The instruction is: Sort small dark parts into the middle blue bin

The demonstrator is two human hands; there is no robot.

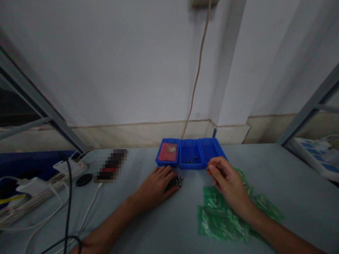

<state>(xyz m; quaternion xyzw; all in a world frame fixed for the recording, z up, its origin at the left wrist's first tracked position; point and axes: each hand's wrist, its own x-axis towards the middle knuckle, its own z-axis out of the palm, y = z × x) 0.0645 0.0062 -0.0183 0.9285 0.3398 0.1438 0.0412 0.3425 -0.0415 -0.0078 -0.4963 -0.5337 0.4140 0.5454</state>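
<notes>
My left hand (158,183) rests on the table, thumb and fingers apart around a small pile of shiny dark metal parts (176,181). Part of that pile is hidden under the palm. My right hand (225,178) is raised just in front of the right blue bin, thumb and forefinger pinched on a tiny metal part (208,168) whose exact kind is too small to tell. A few similar small parts lie in the middle blue bin (190,150). Below my right hand and forearm, several green clear plastic bags (219,220) lie in an overlapping heap.
The left blue bin (159,163) holds a red packet (167,151); the right blue bin (211,147) stands beside the middle one. A pixelated dark object (111,165), a black round disc (84,180), a power strip (42,192) and cables occupy the left side. A wall closes off the back.
</notes>
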